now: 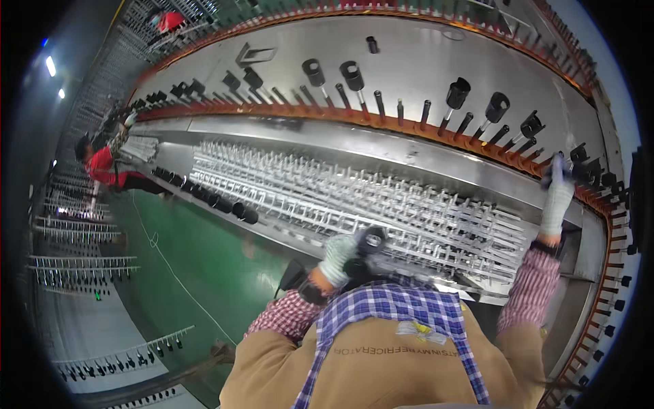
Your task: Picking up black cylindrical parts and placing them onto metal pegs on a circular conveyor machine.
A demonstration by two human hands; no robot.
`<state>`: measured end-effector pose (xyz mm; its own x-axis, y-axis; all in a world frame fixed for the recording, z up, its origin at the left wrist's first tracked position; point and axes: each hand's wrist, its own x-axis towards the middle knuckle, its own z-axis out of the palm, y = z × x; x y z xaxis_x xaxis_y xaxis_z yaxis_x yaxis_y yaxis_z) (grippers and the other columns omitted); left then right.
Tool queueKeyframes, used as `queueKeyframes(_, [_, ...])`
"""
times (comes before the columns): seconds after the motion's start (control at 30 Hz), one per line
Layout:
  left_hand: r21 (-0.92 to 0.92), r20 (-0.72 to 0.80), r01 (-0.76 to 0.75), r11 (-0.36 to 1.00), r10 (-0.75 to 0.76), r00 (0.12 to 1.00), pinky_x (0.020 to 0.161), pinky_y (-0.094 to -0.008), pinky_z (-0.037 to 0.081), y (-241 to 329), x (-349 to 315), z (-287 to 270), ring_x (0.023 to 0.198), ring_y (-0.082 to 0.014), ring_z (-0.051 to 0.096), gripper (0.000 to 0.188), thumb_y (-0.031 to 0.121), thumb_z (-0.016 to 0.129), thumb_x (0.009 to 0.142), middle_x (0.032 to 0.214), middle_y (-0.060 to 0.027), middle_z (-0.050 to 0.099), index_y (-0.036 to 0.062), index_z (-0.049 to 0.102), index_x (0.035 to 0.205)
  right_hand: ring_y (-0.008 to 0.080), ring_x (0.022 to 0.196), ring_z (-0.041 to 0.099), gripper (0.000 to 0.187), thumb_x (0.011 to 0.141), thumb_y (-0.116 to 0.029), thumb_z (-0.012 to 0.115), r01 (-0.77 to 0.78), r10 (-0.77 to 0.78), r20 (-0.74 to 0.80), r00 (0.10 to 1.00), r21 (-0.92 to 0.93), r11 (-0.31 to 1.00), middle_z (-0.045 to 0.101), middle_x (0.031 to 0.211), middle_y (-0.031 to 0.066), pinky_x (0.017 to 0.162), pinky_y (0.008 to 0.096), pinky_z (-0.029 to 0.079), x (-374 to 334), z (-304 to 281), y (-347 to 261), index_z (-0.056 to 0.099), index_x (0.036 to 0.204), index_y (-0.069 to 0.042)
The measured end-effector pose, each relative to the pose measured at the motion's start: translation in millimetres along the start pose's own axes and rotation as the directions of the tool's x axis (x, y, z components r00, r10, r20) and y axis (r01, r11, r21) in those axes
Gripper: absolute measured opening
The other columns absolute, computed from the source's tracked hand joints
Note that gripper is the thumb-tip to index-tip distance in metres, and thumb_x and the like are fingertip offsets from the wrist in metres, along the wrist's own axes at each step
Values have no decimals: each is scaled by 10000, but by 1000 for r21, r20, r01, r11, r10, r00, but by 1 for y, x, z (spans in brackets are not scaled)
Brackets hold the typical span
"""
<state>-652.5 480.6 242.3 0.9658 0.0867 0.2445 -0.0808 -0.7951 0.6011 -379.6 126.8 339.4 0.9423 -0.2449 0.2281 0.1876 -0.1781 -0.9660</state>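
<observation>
My left hand [338,258], in a pale knitted glove, is closed on a black cylindrical cup [372,238] in front of my apron. A second dark round part [355,268] shows just below it; whether the hand also grips that one is unclear. My right hand [558,198], gloved too, reaches out to the orange-brown conveyor rail [470,142] at the right. Its fingers are closed around a small dark part [547,178] beside the upright pegs, partly hidden and blurred. Some pegs carry black cups [458,93] on top; others stand bare.
Below the rail, metal racks with short prongs [340,187] fill a long trough. Black cups [221,203] line its near edge at the left. One cup [372,45] lies on the steel surface beyond. A co-worker in red [102,163] stands far left by the rail.
</observation>
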Motion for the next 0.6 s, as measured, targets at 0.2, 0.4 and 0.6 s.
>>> queueKeyframes(0.2, [-512,-210,403,759,-565,798,538,-296,459,-103,-48,-64,565,-147,529,202,173,559,793,639,-38,542,29,528,931,81,423,480,340,814,-367,547,-475,468,507,723,-126,871,560,606,36,386,207,379,-196,63,9,566,870,-32])
queueKeyframes(0.4, [84,-219,810,581,-782,584,755,-335,451,-107,-33,-87,794,-239,584,432,369,666,703,864,-137,609,19,557,931,99,474,524,282,832,-304,549,-654,583,657,479,-177,736,589,670,72,426,212,429,-277,117,-44,539,889,-28])
queueKeyframes(0.6, [-325,-95,680,657,-738,668,659,-345,470,-115,-9,-92,724,-230,596,433,383,631,746,820,-94,631,-1,566,936,108,467,539,285,830,-328,536,-674,615,618,490,-179,717,583,631,64,439,217,449,-279,145,-19,539,845,-43])
